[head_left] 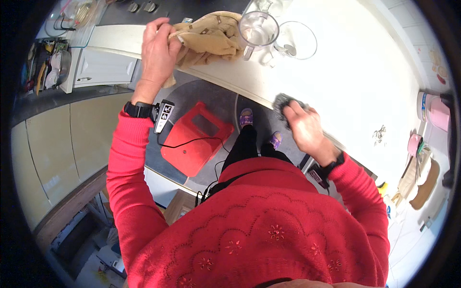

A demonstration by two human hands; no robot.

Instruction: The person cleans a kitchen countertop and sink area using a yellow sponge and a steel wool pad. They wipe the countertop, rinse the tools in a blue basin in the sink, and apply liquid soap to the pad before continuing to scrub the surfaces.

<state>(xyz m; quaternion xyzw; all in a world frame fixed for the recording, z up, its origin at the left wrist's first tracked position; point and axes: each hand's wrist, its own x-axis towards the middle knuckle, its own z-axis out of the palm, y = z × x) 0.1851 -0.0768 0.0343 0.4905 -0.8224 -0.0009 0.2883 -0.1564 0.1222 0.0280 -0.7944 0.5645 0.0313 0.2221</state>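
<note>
My left hand (158,50) pinches the edge of a tan cloth (212,41), which lies bunched on the white countertop (342,72) near its front edge. A clear glass mug (258,30) stands against the right end of the cloth, its handle towards me. A round clear glass item (306,39) is just right of the mug. Lower right, my right hand (302,126) holds a crumpled, dark greyish scrubber or wad (286,104) over the counter's front edge; motion blur hides its exact kind.
A red plastic stool (196,140) stands on the floor below. A small crumpled clear thing (379,135) lies on the counter at right. Stove knobs (149,6) are at the top. Pink containers (438,112) stand at the far right, and a clear bin (81,21) is upper left.
</note>
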